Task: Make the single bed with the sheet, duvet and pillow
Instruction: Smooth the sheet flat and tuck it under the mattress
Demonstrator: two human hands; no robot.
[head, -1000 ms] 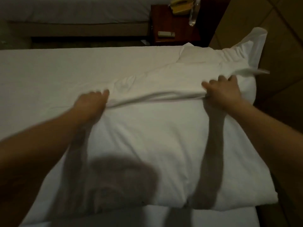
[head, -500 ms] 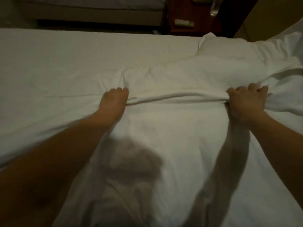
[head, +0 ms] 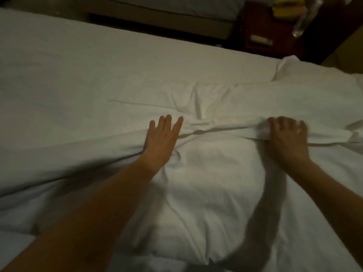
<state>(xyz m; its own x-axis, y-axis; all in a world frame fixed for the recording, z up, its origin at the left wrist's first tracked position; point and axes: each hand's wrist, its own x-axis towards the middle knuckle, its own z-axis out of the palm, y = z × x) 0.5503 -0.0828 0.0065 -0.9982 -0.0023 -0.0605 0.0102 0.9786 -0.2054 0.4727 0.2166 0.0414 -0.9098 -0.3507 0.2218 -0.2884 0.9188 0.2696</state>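
A white pillow (head: 212,185) lies in front of me on the bed. Beyond it spreads the white duvet (head: 98,83), whose folded edge (head: 225,126) runs across the pillow's far side. My left hand (head: 161,140) rests flat on that edge with its fingers spread, holding nothing. To the right, my right hand (head: 288,138) is closed on a bunch of the white fold. A second white corner (head: 314,73) of bedding rises at the far right. The sheet beneath is hidden.
A dark wooden nightstand (head: 267,26) stands beyond the bed at the top right, with a pale remote (head: 261,40), a yellow object (head: 288,8) and a clear bottle (head: 302,22) on it. Another bed (head: 167,8) runs along the top. Dim light, dark floor between.
My left hand has let go of the fold and now lies flat with fingers spread. The view has shifted left and closer; the right hand still grips the fold.
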